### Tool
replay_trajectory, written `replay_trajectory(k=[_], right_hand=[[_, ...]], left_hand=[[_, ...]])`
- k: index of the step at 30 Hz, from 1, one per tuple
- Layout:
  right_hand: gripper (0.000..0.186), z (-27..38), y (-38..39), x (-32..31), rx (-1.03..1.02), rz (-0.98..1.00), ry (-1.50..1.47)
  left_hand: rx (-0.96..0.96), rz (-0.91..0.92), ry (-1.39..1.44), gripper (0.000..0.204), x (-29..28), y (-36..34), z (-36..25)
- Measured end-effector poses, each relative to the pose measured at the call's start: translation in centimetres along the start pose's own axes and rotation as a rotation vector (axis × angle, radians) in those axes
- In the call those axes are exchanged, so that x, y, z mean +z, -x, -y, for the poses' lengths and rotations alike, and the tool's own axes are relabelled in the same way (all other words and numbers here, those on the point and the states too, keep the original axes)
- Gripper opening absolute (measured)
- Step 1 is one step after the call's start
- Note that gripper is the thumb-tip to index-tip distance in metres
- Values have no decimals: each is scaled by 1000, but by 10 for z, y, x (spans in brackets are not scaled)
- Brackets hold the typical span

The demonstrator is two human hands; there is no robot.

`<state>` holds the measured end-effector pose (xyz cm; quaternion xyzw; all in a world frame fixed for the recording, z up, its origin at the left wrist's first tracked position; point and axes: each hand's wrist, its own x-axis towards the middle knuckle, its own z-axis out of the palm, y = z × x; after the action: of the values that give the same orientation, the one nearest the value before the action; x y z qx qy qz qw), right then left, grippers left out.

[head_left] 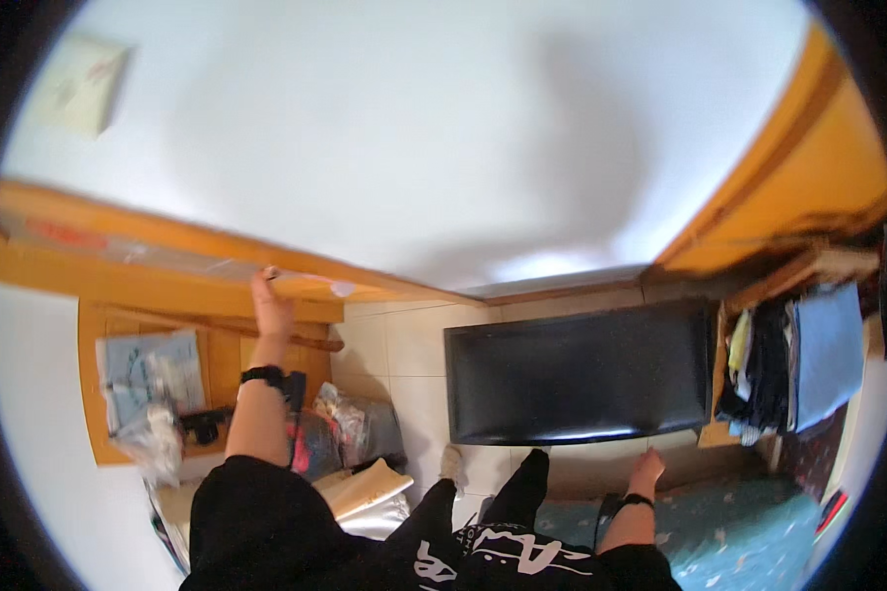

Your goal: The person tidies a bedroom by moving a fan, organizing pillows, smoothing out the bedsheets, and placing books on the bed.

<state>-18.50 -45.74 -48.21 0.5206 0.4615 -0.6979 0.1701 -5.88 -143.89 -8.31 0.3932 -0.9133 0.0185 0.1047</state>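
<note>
My left hand (273,305) reaches up and forward to a long orange-brown wooden panel (197,236), which runs from the far left toward the middle. Its fingers are closed at the panel's edge, by a small dark fitting, and the fingertips are partly hidden. Just right of them, a small white round piece (341,289) sits on the panel. My right hand (647,467) hangs low on the right, between a black padded bench top (581,374) and a teal patterned cover (729,532). It appears to hold nothing, but its fingers are too small to make out.
Folded clothes (823,355) fill a wooden shelf at the right. Plastic bags (355,424) lie on the left near my legs, beside a wooden surface (222,364) with a bag on it. A white wall (414,128) rises ahead; pale tiles (409,345) cover the floor.
</note>
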Motion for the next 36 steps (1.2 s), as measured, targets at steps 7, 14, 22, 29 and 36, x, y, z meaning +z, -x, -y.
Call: replay_trajectory(k=[7, 14, 22, 29, 36], right_hand=[[29, -54, 111, 125, 73, 337, 428], [29, -94, 296, 379, -141, 894, 816], [37, -192, 550, 562, -670, 1607, 1040], [32, -230, 521, 498, -530, 1445, 1339], [32, -193, 436, 359, -207, 1126, 1623]], left_hand=[[30, -54, -17, 87, -91, 96, -12], [-67, -55, 69, 72, -131, 196, 23], [-106, 30, 219, 62, -154, 249, 52], [-86, 52, 200, 64, -135, 216, 50], [-48, 102, 34, 70, -153, 151, 14]])
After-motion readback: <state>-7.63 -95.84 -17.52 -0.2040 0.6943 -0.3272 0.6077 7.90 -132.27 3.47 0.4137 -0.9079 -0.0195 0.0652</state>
